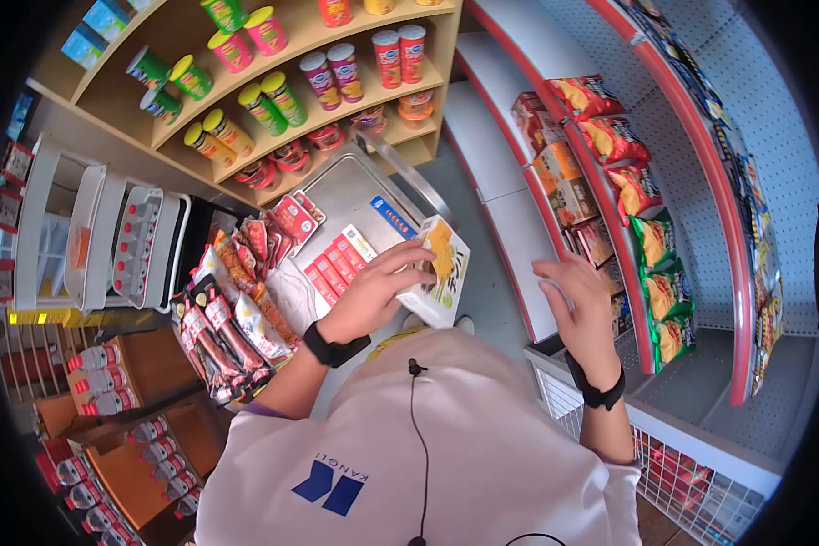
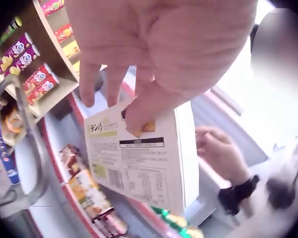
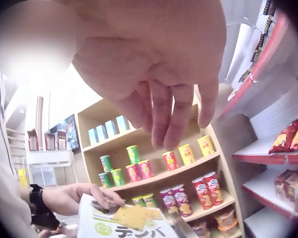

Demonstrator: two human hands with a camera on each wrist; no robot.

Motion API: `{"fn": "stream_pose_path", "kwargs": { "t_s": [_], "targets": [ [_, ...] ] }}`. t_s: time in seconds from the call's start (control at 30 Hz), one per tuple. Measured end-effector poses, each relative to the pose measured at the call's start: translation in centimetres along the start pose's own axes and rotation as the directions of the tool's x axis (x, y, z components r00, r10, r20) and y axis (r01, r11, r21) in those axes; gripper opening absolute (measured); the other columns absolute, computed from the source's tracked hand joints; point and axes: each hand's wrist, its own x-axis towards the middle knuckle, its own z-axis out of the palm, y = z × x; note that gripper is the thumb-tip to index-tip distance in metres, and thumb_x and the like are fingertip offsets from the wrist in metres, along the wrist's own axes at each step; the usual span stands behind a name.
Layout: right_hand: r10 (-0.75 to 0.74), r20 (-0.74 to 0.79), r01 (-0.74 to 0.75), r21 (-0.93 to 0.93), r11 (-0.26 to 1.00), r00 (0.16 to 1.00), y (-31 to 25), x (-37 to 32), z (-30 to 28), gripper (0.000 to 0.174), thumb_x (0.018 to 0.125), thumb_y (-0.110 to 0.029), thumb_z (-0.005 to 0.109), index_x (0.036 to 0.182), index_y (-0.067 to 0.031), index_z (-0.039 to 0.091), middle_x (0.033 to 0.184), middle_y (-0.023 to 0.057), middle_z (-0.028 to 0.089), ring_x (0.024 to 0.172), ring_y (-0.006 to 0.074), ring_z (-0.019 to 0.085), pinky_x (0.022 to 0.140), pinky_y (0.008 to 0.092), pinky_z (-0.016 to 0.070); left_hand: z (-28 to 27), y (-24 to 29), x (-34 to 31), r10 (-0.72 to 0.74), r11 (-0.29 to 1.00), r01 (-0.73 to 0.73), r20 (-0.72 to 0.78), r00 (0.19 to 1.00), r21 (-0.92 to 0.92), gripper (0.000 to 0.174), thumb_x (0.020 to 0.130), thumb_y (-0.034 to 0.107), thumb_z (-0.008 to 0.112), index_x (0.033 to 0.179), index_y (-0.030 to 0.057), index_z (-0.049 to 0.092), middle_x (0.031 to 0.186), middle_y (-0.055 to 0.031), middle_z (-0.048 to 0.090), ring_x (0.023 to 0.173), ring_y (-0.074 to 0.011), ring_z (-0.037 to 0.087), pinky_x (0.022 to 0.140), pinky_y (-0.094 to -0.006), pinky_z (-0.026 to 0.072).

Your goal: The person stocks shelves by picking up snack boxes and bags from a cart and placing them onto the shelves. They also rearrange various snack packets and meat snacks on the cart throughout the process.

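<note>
My left hand pinches a white box of crackers by its upper edge, in front of my body. In the left wrist view the thumb of that hand lies on the printed back of the box, its fingers on the far side. A yellow cracker picture shows on the front of the box in the right wrist view. Off to the right, beside the red-edged shelves, my right hand is raised with fingers loosely bent and nothing in them.
A metal cart stands ahead, bearing red-and-white boxes, a blue box and bagged snacks. Wooden shelves with canned chips curve behind it. Chip bags and boxes line the right shelves.
</note>
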Motion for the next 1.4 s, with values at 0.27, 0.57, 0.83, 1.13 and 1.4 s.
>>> {"fn": "stream_pose_path", "kwargs": {
  "t_s": [0.27,0.57,0.83,1.13,1.4],
  "targets": [
    [-0.254,0.312,0.126,0.378,0.917,0.916,-3.1,6.2,-3.7,0.049,0.079,-0.008,0.065,0.126,-0.0073,0.051,0.12,0.0118,0.056,0.116,0.0288,0.049,0.099,0.0381,0.0374,-4.9,5.8,3.1,0.275,0.77,-0.196,0.038,0.961,-0.607,0.028,0.074,-0.012,0.054,0.093,0.0053,0.066,0.126,-0.0105,0.051,0.118,-0.0276,0.05,0.095,-0.0346,0.0423],
    [-0.157,0.527,-0.043,0.348,0.937,0.835,-4.4,7.1,-8.8,0.053,0.08,-0.011,0.066,0.128,-0.0023,0.048,0.102,0.0116,0.061,0.094,0.0268,0.059,0.082,0.033,0.047,-5.7,8.6,6.5,0.203,0.397,-0.196,-0.123,0.971,-0.897,0.04,0.083,-0.003,0.058,0.122,0.0047,0.055,0.134,-0.0159,0.044,0.123,-0.0273,0.046,0.094,-0.0383,0.0441],
    [-0.308,-0.149,0.225,-0.41,0.884,0.94,-7.1,6.8,-25.7,0.03,0.081,-0.012,0.062,0.11,-0.0046,0.057,0.099,0.0135,0.057,0.092,0.0331,0.057,0.077,0.0399,0.0472,-1.6,5.0,6.7,-0.176,0.656,-0.007,-0.162,0.971,-0.755,0.026,0.086,-0.004,0.054,0.112,-0.0027,0.053,0.1,-0.0099,0.063,0.093,-0.0176,0.061,0.086,-0.0309,0.0486],
    [-0.288,-0.656,-0.373,-0.675,0.636,0.698,-9.2,11.3,-48.8,0.028,0.085,-0.017,0.063,0.108,-0.0032,0.056,0.097,0.0129,0.064,0.082,0.0237,0.064,0.072,0.0348,0.0517,1.7,0.8,5.9,-0.325,0.636,0.108,-0.139,0.935,-0.764,0.014,0.089,0.003,0.053,0.102,0.0005,0.057,0.087,-0.0072,0.064,0.079,-0.0135,0.06,0.072,-0.0254,0.0496],
    [-0.152,-0.639,-0.526,-0.726,0.442,0.754,-1.8,15.3,-51.7,0.026,0.086,-0.025,0.055,0.107,-0.0112,0.064,0.099,0.015,0.066,0.095,0.0328,0.061,0.081,0.0405,0.0479,2.8,0.7,5.5,-0.389,0.56,0.071,-0.187,0.902,-0.825,0.012,0.089,0.002,0.054,0.1,-0.0009,0.057,0.087,-0.0071,0.063,0.081,-0.0129,0.06,0.076,-0.0252,0.0495]
  ]
}}
